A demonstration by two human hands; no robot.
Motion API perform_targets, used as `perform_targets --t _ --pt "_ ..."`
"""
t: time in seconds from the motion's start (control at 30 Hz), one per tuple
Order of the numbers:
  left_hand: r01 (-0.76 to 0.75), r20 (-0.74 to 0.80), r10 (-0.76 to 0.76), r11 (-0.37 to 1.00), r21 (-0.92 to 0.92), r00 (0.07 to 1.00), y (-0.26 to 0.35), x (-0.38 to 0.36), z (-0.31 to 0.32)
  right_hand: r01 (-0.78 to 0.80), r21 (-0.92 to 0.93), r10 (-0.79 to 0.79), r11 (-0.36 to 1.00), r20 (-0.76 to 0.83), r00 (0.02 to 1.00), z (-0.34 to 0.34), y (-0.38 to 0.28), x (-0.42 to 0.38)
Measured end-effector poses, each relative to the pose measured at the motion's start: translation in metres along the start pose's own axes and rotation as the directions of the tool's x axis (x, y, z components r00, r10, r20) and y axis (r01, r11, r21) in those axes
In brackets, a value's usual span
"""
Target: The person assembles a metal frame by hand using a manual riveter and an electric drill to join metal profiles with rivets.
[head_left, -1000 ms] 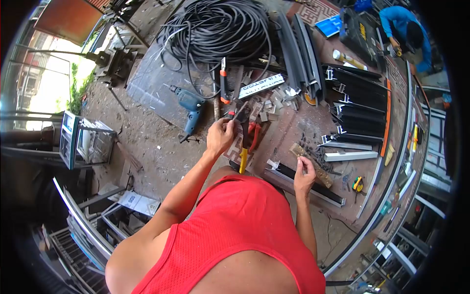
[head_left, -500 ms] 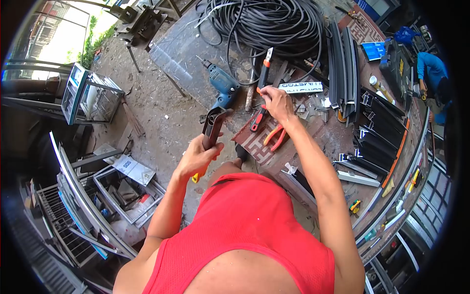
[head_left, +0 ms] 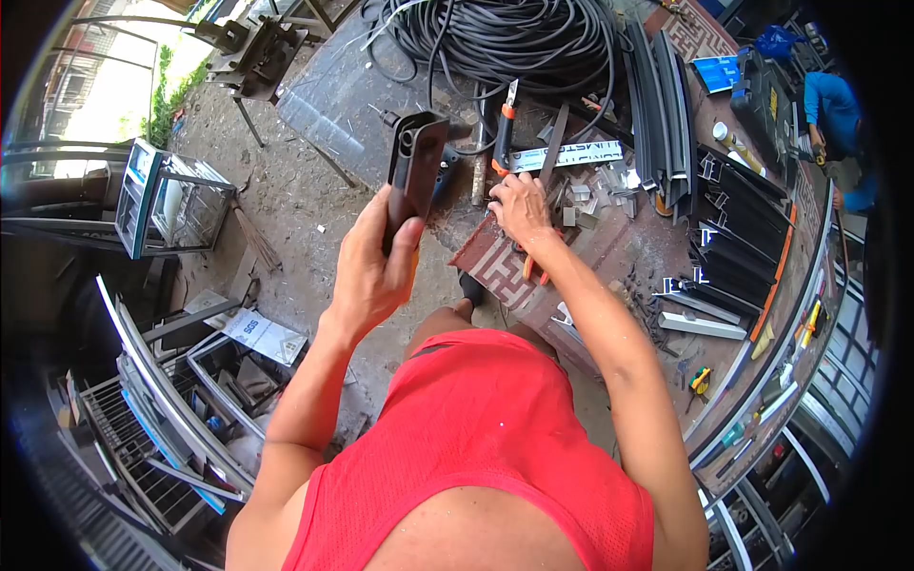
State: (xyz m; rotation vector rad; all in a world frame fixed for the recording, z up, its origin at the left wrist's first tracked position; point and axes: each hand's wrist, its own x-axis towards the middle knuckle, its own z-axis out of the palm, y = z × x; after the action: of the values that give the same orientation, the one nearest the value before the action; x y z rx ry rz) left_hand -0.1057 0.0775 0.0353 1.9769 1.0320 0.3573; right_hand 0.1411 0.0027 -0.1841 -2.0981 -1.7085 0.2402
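My left hand (head_left: 373,257) is closed around a short dark-brown metal profile (head_left: 419,167), raised upright with its hollow end up. Something yellow-orange (head_left: 413,265) peeks out beside that palm. Over the table's near corner, my right hand (head_left: 524,205) has its fingers curled downward; whatever they grip is hidden. Just beyond the fingertips lies a utility knife (head_left: 505,133) with a black and orange handle. Pliers (head_left: 529,268) with red-orange handles are partly covered by my right wrist. A blue drill (head_left: 444,176) lies mostly behind the profile.
A big coil of black cable (head_left: 514,48) lies at the table's back. Small metal offcuts (head_left: 590,200) and black profiles (head_left: 733,238) cover the right side. A glass-sided frame (head_left: 171,195) stands on the floor at left. Another person in blue (head_left: 833,105) works at far right.
My left hand has lifted the profile up and turned its open end towards me. My right hand has shifted slightly left and down, and the red-and-black tool below it is no longer visible.
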Motion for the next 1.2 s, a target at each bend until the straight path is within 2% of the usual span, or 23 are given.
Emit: perform_targets --t 0.07,0.1,0.17,0.27,0.37,0.43,0.5,0.53,0.57,0.6,0.63,0.67,0.7,0.73,0.77,0.87,0.97,1.0,1.1,1.2 --pt "-0.080 0.033 0.075 0.975 0.207 0.997 0.015 0.020 0.001 -0.023 -0.083 0.022 0.996 -0.014 1.000 0.022 -0.005 -0.001" --pt "-0.197 0.168 0.144 0.913 0.358 0.975 0.011 0.034 -0.013 -0.035 -0.158 0.031 0.987 -0.031 0.999 0.027 -0.005 -0.003" --pt "-0.096 0.182 0.031 0.928 0.359 0.983 0.023 0.029 -0.021 -0.038 -0.177 0.032 0.983 -0.038 0.999 0.022 -0.007 -0.005" --pt "-0.027 0.101 0.010 0.985 0.170 0.995 0.055 0.006 -0.031 -0.029 -0.128 0.022 0.991 -0.062 0.998 0.025 -0.003 -0.006" --pt "-0.169 -0.121 0.241 0.889 0.426 0.963 0.044 -0.003 -0.018 0.035 -0.175 -0.027 0.984 0.046 0.999 0.021 -0.002 0.000" --pt "0.081 -0.221 -0.016 0.955 0.287 0.975 0.027 0.001 0.001 0.046 -0.221 -0.041 0.974 0.027 0.999 0.025 -0.002 0.000" --pt "0.217 -0.173 -0.187 0.961 0.171 0.967 0.015 -0.004 0.017 0.013 -0.248 -0.009 0.969 0.016 1.000 0.025 -0.004 -0.001" --pt "0.280 -0.121 -0.276 0.960 0.014 0.954 0.017 -0.014 0.025 -0.029 -0.098 0.020 0.995 -0.089 0.996 0.019 -0.006 -0.002" --pt "0.349 -0.053 -0.359 0.926 -0.143 0.932 0.018 -0.030 0.032 -0.132 0.160 0.145 0.978 -0.069 0.987 0.013 -0.005 -0.006" --pt "0.442 0.047 -0.449 0.849 -0.290 0.892 0.019 -0.046 0.041 -0.228 0.400 0.251 0.888 -0.004 0.968 -0.012 -0.011 -0.010" --pt "0.433 0.166 -0.406 0.762 -0.481 0.899 0.011 -0.059 0.051 -0.320 0.602 0.332 0.732 0.096 0.939 -0.039 -0.018 -0.018" --pt "0.459 0.266 -0.376 0.672 -0.581 0.887 0.013 -0.072 0.058 -0.288 0.751 0.348 0.594 0.083 0.934 -0.064 -0.023 -0.033" --pt "0.482 0.360 -0.321 0.568 -0.667 0.876 0.016 -0.082 0.065 -0.250 0.915 0.349 0.316 0.133 0.928 -0.073 -0.020 -0.046" --pt "0.519 0.417 -0.309 0.477 -0.709 0.855 0.026 -0.089 0.073 -0.230 0.951 0.325 0.207 0.155 0.933 -0.098 -0.024 -0.059" --pt "0.528 0.439 -0.293 0.464 -0.711 0.849 0.033 -0.095 0.079 -0.212 0.972 0.305 0.098 0.173 0.937 -0.130 -0.028 -0.076" --pt "0.555 0.509 -0.227 0.431 -0.712 0.830 0.048 -0.108 0.102 -0.111 0.991 0.290 -0.078 0.129 0.948 -0.193 -0.046 -0.118" --pt "0.554 0.530 -0.187 0.431 -0.712 0.827 0.061 -0.115 0.123 0.058 0.997 0.284 -0.042 -0.044 0.958 -0.206 -0.034 -0.152" --pt "0.561 0.544 -0.175 0.428 -0.709 0.821 0.064 -0.117 0.128 0.077 0.995 0.369 0.070 -0.097 0.924 -0.211 -0.035 -0.160" --pt "0.569 0.570 -0.147 0.443 -0.693 0.808 0.074 -0.122 0.145 0.157 0.987 0.411 0.031 -0.156 0.898 -0.229 -0.041 -0.177" --pt "0.550 0.566 -0.138 0.501 -0.668 0.813 0.082 -0.130 0.160 0.194 0.977 0.409 0.093 -0.215 0.887 -0.234 -0.032 -0.194"
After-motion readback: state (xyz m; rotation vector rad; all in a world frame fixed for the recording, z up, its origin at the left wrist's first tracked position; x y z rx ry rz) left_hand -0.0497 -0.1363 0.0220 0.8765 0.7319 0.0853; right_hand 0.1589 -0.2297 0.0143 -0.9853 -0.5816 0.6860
